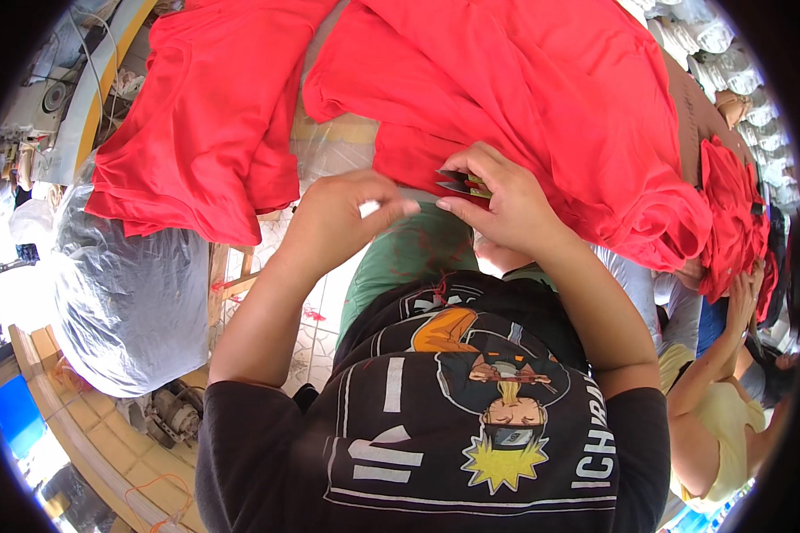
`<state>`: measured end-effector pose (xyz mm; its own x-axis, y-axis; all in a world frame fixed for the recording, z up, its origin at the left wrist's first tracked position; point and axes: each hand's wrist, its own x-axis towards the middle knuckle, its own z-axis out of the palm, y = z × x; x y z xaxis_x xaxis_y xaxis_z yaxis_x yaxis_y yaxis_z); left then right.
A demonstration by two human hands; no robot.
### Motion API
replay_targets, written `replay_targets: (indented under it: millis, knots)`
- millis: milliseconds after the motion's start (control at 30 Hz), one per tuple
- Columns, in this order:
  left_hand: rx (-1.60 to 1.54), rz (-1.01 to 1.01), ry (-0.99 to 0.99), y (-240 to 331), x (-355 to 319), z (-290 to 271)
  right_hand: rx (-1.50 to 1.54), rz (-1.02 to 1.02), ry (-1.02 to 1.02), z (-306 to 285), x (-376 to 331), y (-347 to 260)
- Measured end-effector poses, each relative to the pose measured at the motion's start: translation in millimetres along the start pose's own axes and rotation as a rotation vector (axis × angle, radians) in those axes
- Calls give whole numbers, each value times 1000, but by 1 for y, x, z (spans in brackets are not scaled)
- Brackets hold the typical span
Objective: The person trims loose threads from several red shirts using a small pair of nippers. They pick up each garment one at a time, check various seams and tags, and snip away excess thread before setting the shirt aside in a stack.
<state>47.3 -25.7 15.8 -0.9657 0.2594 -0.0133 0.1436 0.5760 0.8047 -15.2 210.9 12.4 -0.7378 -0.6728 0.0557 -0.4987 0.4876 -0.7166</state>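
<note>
My right hand (507, 197) is closed around a small pair of thread snips (456, 183). Their dark pointed blades face left, and a bit of yellow handle shows under the fingers. To its left, my left hand (351, 213) is curled with the thumb close to the fingers; anything pinched there is too small to make out. Both hands are over my lap, at the near edge of a large heap of red cloth (524, 115). A second red cloth piece, apparently a garment (204, 115), hangs over the table edge at the left.
A bulky bundle in clear plastic (129, 293) stands at the left beside a wooden frame (231, 271). On the right, a co-worker in a yellow top (716, 426) handles more red cloth (729, 213). Red thread scraps (313, 314) lie on the tiled floor.
</note>
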Motion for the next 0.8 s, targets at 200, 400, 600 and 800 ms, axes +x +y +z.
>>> replay_targets:
  millis: [200, 400, 600, 800]
  knots:
    - [246, 210, 266, 1, 37, -1, 72, -3, 207, 1, 11, 2]
    - [405, 196, 312, -22, 54, 22, 58, 52, 206, 6, 15, 7]
    - [218, 88, 319, -16, 52, 21, -42, 39, 196, 9, 15, 10]
    - [193, 128, 380, -9, 45, 21, -94, 12, 190, 14, 20, 7]
